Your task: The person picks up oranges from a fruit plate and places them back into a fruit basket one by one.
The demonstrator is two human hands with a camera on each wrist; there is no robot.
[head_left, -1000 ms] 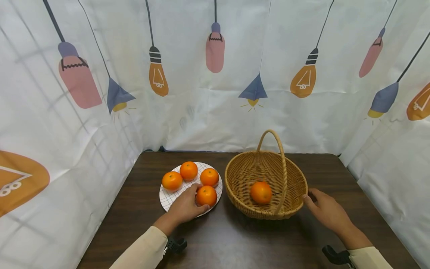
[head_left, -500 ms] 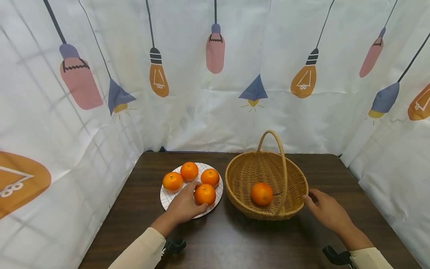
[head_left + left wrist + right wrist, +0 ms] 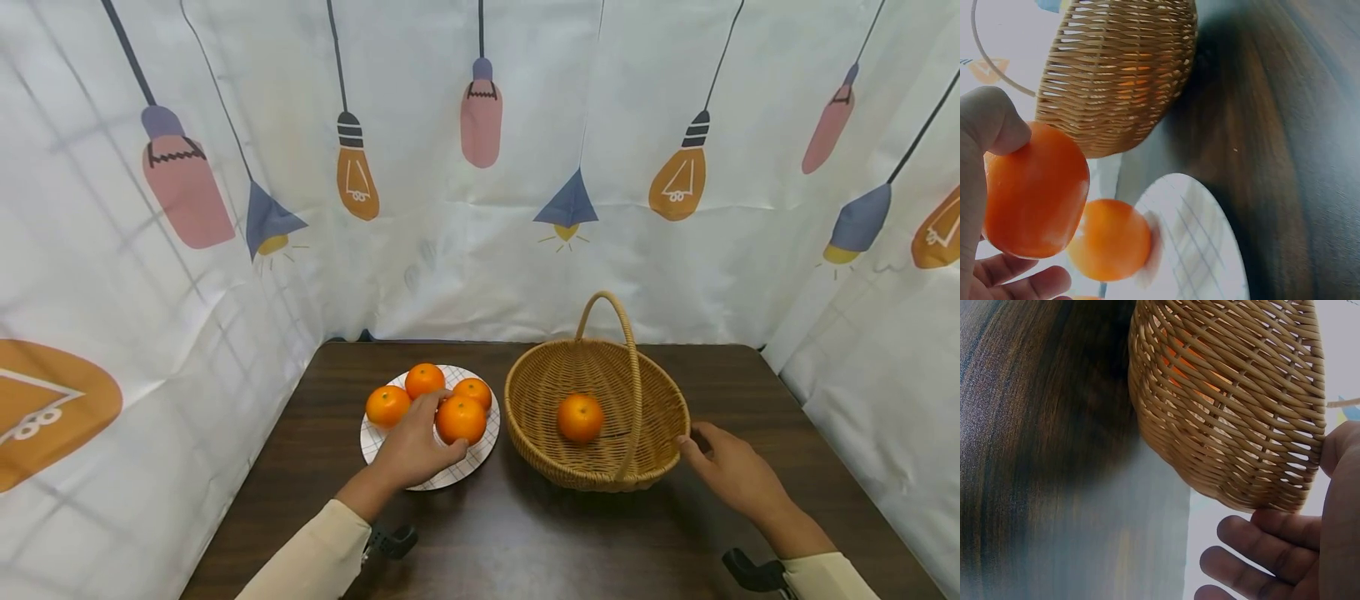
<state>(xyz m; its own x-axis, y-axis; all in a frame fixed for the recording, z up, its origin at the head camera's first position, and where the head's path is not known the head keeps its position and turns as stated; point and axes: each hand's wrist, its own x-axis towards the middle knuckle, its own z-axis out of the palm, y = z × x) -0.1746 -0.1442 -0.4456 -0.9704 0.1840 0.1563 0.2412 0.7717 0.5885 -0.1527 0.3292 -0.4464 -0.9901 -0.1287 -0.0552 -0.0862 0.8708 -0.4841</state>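
Observation:
My left hand (image 3: 422, 443) holds an orange (image 3: 461, 419) between thumb and fingers, raised over the front of the white checked plate (image 3: 450, 477). In the left wrist view the held orange (image 3: 1038, 190) hangs apart from the plate (image 3: 1194, 231). Three more oranges (image 3: 387, 406) lie on that plate. To its right stands a wicker basket (image 3: 525, 429) with a tall arched handle, and one orange (image 3: 580, 417) inside. My right hand (image 3: 731, 468) pinches the basket's right rim, thumb at the edge; in the right wrist view its fingers (image 3: 1272, 547) lie against and below the weave.
Plate and basket stand side by side on a dark wooden table (image 3: 525, 550). White curtains (image 3: 450, 250) printed with lamps enclose the table at the back and both sides. The handle (image 3: 633, 375) arches high above the basket.
My left hand has lifted the orange up off the plate. The orange in the basket has rolled slightly back and left. My right hand keeps its place on the rim.

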